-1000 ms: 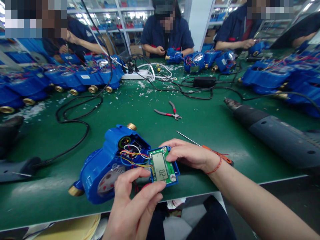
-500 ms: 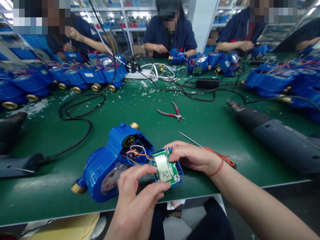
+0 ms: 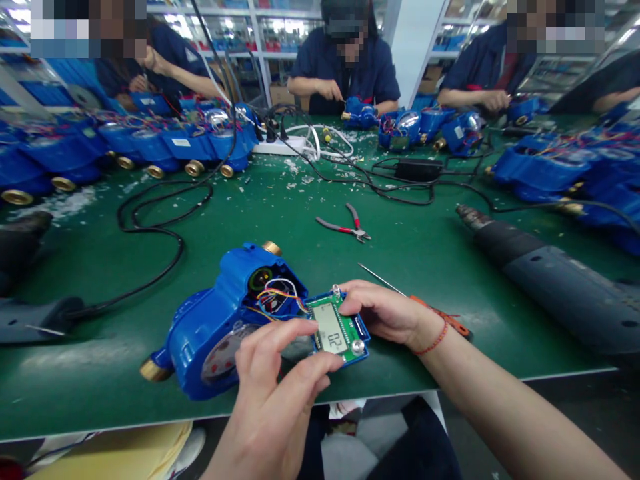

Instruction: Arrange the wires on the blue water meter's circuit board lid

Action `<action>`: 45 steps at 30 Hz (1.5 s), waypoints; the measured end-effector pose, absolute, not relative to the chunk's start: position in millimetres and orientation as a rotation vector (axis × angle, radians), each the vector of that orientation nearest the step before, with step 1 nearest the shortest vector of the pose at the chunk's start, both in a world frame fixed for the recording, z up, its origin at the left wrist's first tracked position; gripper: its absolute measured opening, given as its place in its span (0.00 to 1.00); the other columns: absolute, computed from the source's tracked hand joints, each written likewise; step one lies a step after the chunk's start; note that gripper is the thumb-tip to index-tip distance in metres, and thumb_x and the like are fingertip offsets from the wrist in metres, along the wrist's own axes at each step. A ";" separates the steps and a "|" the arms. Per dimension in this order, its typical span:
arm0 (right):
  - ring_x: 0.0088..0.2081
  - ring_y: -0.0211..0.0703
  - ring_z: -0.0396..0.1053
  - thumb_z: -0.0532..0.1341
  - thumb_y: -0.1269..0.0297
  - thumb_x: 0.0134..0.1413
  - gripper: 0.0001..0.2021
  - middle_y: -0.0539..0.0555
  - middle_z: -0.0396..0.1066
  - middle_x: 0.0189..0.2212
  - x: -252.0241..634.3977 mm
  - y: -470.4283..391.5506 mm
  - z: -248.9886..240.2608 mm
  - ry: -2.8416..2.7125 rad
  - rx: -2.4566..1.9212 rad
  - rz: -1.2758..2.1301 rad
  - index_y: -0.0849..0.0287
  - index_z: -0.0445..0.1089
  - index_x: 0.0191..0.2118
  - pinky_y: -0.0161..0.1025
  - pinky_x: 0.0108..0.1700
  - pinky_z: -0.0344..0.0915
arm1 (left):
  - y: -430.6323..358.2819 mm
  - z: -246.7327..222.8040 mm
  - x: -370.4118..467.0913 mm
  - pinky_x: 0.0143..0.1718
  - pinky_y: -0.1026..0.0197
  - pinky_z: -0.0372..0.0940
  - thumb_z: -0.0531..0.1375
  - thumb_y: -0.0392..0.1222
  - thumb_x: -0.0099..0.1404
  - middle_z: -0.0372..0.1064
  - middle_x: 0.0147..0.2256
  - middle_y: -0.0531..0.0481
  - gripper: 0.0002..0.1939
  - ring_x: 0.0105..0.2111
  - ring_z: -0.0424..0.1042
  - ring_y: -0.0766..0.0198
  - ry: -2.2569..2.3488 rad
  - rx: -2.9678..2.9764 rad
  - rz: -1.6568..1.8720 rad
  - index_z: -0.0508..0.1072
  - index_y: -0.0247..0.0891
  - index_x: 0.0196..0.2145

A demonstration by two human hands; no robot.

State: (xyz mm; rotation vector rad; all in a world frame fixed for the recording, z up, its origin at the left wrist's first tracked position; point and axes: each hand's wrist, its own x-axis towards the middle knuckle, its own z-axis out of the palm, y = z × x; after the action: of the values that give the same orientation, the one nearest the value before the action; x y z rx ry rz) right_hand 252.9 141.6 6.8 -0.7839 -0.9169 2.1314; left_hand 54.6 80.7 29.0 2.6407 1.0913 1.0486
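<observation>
A green circuit board with a small display (image 3: 330, 328) sits in a blue casing, held above the table's front edge. My right hand (image 3: 383, 312) grips its right side, thumb on top and the other fingers mostly hidden below. My left hand (image 3: 280, 380) has its thumb and index finger on the board's left and lower edges. Coloured wires (image 3: 280, 293) run from the board into the open housing of a blue meter (image 3: 200, 340) with brass ends, which lies to the left. A screwdriver (image 3: 440, 317) rests behind my right wrist.
Cutters (image 3: 345, 227) lie mid-table. A heat gun (image 3: 545, 273) is on the right, a similar dark tool (image 3: 35, 317) on the left. Black cables (image 3: 170, 233), a power strip (image 3: 280, 147) and blue meters (image 3: 185, 150) line the back. Several people sit opposite.
The board has shifted slightly right and tilted a little, its display facing up more evenly. Both hands keep nearly the same hold. The view has moved slightly.
</observation>
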 end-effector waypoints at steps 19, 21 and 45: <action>0.24 0.31 0.61 0.64 0.66 0.36 0.08 0.46 0.68 0.22 251.0 138.7 14.6 -1.012 -0.947 2.024 0.63 0.71 0.26 0.30 0.28 0.56 | 86.4 45.2 50.1 0.43 0.60 0.60 0.61 0.27 0.64 0.71 0.38 0.55 0.10 0.39 0.68 0.65 1.092 2.613 1.008 0.70 0.41 0.39; 0.25 0.31 0.60 0.64 0.65 0.37 0.08 0.46 0.67 0.23 251.4 138.3 15.6 -1.055 -0.969 1.993 0.63 0.71 0.27 0.31 0.29 0.55 | 89.4 49.2 53.5 0.40 0.59 0.58 0.60 0.29 0.65 0.72 0.37 0.56 0.08 0.37 0.69 0.65 1.049 2.667 0.930 0.69 0.41 0.38; 0.27 0.35 0.52 0.58 0.62 0.39 0.08 0.46 0.57 0.23 255.7 142.0 17.7 -1.555 -0.986 1.769 0.62 0.66 0.28 0.34 0.29 0.50 | 86.6 59.8 54.3 0.42 0.62 0.63 0.56 0.30 0.67 0.73 0.38 0.50 0.06 0.38 0.71 0.64 0.974 2.759 0.885 0.68 0.38 0.40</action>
State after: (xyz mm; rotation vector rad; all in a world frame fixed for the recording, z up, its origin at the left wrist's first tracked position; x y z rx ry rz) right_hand 255.7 142.0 17.7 -0.9862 -1.5552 1.7692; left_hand 54.3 86.6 59.8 2.7591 0.9738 0.8845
